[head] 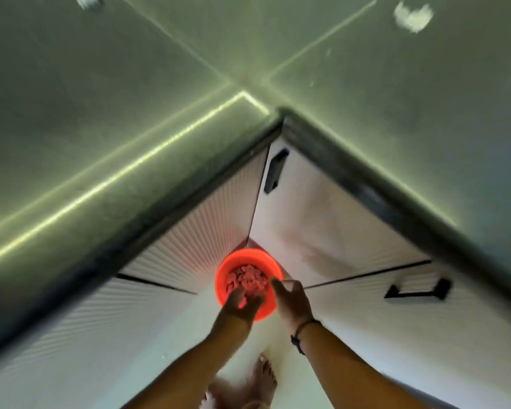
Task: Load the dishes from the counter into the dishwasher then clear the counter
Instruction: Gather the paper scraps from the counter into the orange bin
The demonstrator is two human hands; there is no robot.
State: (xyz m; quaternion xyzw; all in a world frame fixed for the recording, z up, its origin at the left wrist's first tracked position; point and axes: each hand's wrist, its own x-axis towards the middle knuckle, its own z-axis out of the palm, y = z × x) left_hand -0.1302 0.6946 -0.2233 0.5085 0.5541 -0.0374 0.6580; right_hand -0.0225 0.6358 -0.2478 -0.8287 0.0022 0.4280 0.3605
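An orange-red tub (236, 261) stands on the floor in the inner corner of the white cabinets, holding crumpled pinkish scraps (247, 280). My left hand (242, 302) hangs over the tub's near side, its fingers loose above the scraps, and I see nothing held in it. My right hand (289, 296) is just right of the tub, fingers stretched toward its rim and holding nothing. No dishes or dishwasher are in view.
The grey-green L-shaped counter (130, 98) with a dark edge fills the upper view. Blurred white crumpled bits lie at its far right (413, 16) and far left (86, 0). Black cabinet handles (275, 169) (419, 290) flank the corner. My bare feet (260, 376) stand below.
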